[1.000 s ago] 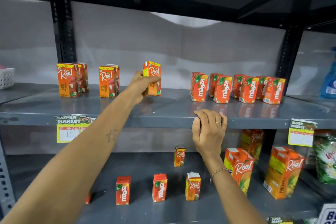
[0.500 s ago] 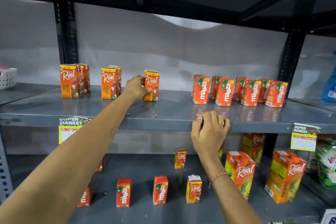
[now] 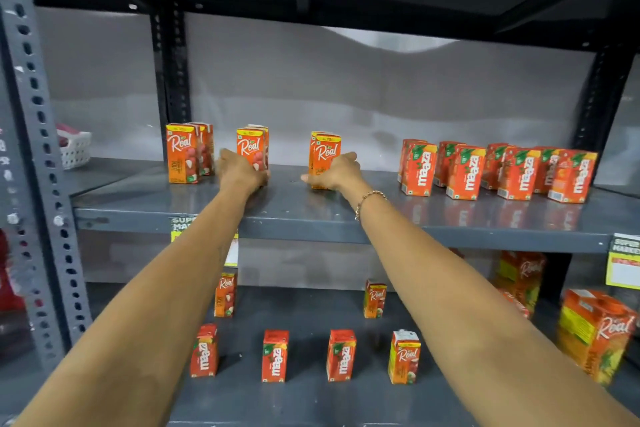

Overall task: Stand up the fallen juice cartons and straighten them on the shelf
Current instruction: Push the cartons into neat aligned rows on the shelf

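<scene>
Cartons all upright; left hand (image 3: 242, 172) gripped middle Real carton (image 3: 252, 149), right hand (image 3: 337, 172) gripped right Real carton (image 3: 325, 152) on shelf (image 3: 415, 218). Straightening step; next squaring them in line.

Grey metal shelf (image 3: 346, 215): upright Real cartons (image 3: 181, 158) left, Maaza cartons (image 3: 465, 172) right; lower shelf (image 3: 304, 399) holds scattered small cartons (image 3: 274, 355).

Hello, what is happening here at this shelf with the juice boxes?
A person is tidying small juice cartons on the upper shelf. The left hand is on the middle Real carton, and the right hand is on the Real carton to its right. Both cartons stand upright. The Maaza cartons further right also stand, in a slightly uneven row. I see no carton lying flat on this shelf.
</scene>
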The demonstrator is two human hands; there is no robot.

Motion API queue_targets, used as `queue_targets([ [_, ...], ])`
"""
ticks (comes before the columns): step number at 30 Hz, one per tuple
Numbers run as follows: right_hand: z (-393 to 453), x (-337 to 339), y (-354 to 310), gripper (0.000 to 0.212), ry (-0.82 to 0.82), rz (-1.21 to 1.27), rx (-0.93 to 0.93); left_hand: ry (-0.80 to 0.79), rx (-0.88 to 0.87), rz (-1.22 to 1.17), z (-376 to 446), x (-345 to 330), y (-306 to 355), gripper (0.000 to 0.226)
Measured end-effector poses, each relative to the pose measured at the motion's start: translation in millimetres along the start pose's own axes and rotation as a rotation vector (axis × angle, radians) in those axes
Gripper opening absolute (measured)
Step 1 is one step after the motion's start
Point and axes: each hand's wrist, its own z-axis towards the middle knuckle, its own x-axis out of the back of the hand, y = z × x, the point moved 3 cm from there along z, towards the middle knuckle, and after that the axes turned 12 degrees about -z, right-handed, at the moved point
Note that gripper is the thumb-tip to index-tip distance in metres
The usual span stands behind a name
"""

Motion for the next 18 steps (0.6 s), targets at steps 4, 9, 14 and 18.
queue_targets([
  [4,7.6,-14.4,-0.5,0.083,0.097,0.016,-0.031,-0.053,-0.056,0.084,0.6,-0.4,1.5,0.069],
  [9,8.1,-14.0,-2.4,0.080,0.094,0.005,-0.007,-0.087,-0.055,0.122,-0.4,-3.0,3.6,0.061],
  [14,12.2,-15.2,-1.9,0.079,0.085,0.002,0.012,-0.094,-0.045,0.126,1.3,-4.5,2.5,0.061],
  [18,13.3,-15.7,-1.5,0.077,0.086,0.003,0.033,-0.091,-0.049,0.126,1.1,-4.6,3.0,0.060],
])
